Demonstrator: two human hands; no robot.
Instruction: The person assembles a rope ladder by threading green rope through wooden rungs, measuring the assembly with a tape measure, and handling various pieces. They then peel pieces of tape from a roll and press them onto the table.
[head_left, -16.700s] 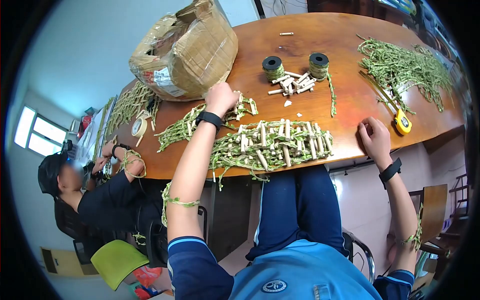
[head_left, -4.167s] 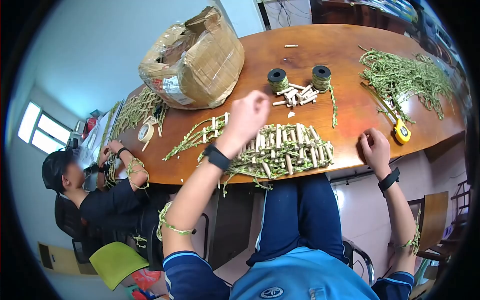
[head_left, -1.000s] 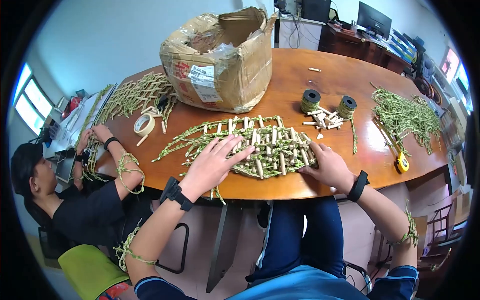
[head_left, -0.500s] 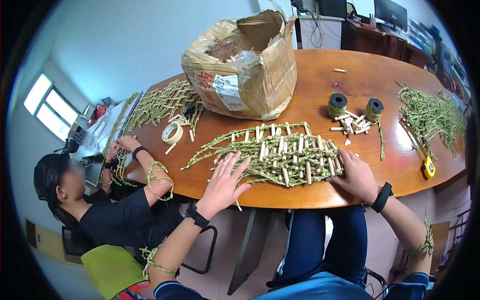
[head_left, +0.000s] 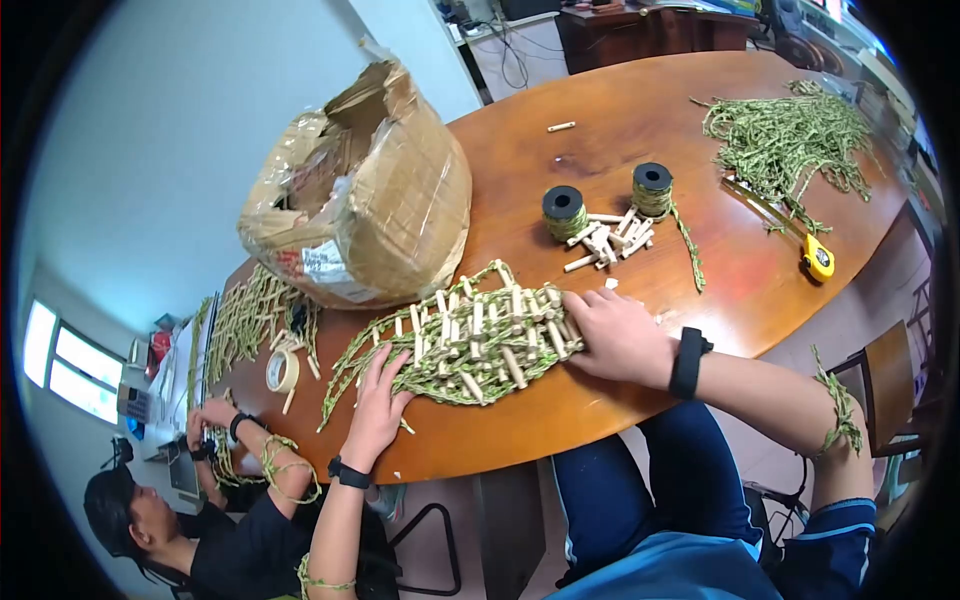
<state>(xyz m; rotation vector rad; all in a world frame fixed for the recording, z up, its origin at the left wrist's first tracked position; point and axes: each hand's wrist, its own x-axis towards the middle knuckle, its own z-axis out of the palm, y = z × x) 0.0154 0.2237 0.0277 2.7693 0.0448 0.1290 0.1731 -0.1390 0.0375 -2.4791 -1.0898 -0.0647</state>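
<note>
Rope ladders point(head_left: 478, 322), right fingers point(head_left: 590, 311) touching, grip unclear

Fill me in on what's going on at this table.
Someone's right hand is on the right end of a heap of green cord and wooden sticks, while the left hand, fingers spread, is at its left end. Two spools and loose sticks sit beyond it. Another person sits to the left.

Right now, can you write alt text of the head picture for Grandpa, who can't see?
A person's left hand and right hand are at opposite ends of a pile of wooden sticks and green cord on a table. Two spools and a cardboard box stand beyond; another person sits at left.
</note>
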